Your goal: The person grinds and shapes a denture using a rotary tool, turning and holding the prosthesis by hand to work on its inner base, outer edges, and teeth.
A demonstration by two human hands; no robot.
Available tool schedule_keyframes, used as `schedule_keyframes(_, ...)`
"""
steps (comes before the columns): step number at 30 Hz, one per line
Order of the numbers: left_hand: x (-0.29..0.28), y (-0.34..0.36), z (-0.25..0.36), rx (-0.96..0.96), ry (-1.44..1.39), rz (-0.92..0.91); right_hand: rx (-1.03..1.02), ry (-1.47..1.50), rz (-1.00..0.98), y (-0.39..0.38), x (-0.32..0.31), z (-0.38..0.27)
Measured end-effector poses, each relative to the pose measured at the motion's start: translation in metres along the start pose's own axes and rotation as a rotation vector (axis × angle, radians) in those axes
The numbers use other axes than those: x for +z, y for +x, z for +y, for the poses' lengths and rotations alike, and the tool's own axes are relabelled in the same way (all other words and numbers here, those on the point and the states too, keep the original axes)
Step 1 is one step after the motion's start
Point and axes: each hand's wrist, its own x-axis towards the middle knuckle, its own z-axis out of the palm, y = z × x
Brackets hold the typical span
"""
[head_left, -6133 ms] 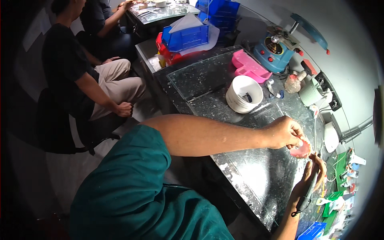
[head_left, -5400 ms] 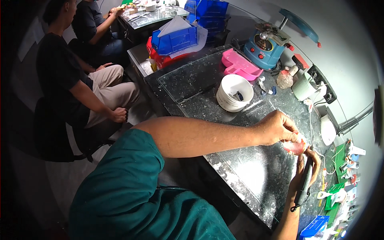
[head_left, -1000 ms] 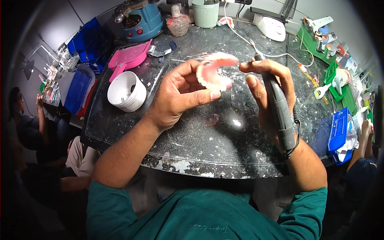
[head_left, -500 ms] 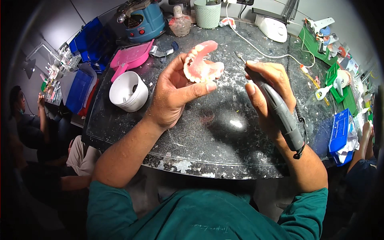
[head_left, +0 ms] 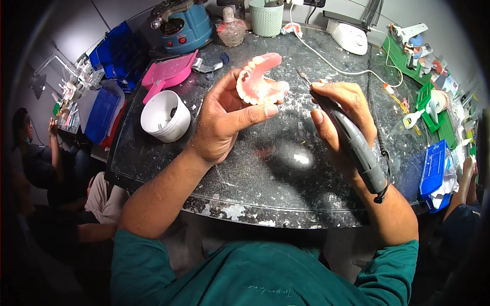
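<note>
Head view: your left hand (head_left: 224, 115) grips the pink denture (head_left: 256, 87) above the bench (head_left: 229, 176).
Right hand (head_left: 358, 104): holding the black handpiece (head_left: 353, 140), tip (head_left: 303, 76) apart from the denture.
Care: best keep your left thumb (head_left: 252, 116) clear.

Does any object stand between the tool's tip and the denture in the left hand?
Nothing visible does. The black handpiece in the right hand has its tip apart from the pink denture in the left hand.
</note>
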Motion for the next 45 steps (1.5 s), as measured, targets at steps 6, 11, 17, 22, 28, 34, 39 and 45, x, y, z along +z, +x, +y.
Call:
schedule_keyframes(6,-0.001,0.001,0.001,-0.013,-0.011,-0.028,-0.010,-0.004,-0.002,0.000,0.001,0.001)
schedule_keyframes(11,-0.004,0.001,0.002,-0.046,-0.113,-0.042,-0.021,0.002,-0.005,0.000,0.001,0.002)
schedule_keyframes(17,-0.003,0.002,0.001,-0.019,-0.098,-0.069,-0.003,-0.012,0.003,-0.001,0.001,0.001)
schedule_keyframes(22,-0.003,0.001,0.000,-0.004,-0.103,-0.059,0.023,-0.013,0.009,-0.001,-0.001,-0.001)
schedule_keyframes(28,-0.002,0.001,0.002,-0.016,-0.096,-0.047,-0.019,-0.022,0.019,0.000,-0.001,-0.003)
schedule_keyframes(34,-0.001,0.000,0.000,0.000,-0.091,0.002,0.080,0.200,0.105,-0.006,0.003,-0.001)
schedule_keyframes(39,-0.003,-0.001,-0.001,-0.012,-0.103,0.031,-0.047,0.121,0.060,-0.006,0.002,0.007)
schedule_keyframes(45,-0.010,0.000,-0.003,-0.027,-0.064,0.000,-0.024,0.114,0.062,-0.005,0.002,0.004)
